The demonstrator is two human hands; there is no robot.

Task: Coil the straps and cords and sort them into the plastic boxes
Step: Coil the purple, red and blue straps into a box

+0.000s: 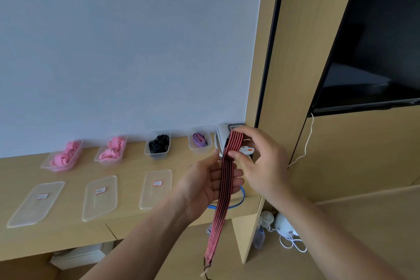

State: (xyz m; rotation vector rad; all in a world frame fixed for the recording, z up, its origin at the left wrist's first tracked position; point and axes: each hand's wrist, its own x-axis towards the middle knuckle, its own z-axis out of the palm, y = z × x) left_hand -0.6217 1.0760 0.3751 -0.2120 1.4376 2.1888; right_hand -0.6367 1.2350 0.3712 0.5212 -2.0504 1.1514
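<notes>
the strap (pixel 222 202) was up in the air over the right end of the desk (pixel 129 173), not in any box. it was a flat, wide band, red-pink with thin black lines running along its length. it hung nearly straight, leaning a little leftward toward its lower end. that end dangled below the desk edge and looked frayed, with a pale thread loose at the tip. near the top a small dark piece sat on its left edge; i could not tell what it was.

the right hand (pixel 261 163) pinched the top of the strap, thumb pressed on the front, the other fingers curled over the upper end. the left hand (pixel 204 186) lay spread, palm up, fingers straight behind the strap, which crossed them.

four clear boxes stood in a row along the wall. the left box (pixel 48 167) and the second box (pixel 100 160) held pink straps (pixel 66 154). the third box (pixel 156 155) held black cords (pixel 159 142), and the fourth box (pixel 197 150) a purple strap (pixel 199 138).

in front of them three clear lids (pixel 100 198) lay flat on the desk, each with a small red-edged label. a blue cord (pixel 243 195) looped on the desk under the hands, partly hidden. a white device (pixel 220 137) stood in the back corner behind the right hand. a dark screen (pixel 375 52) hung on the wood panel to the right, with a white cable (pixel 306 145) trailing below it.
</notes>
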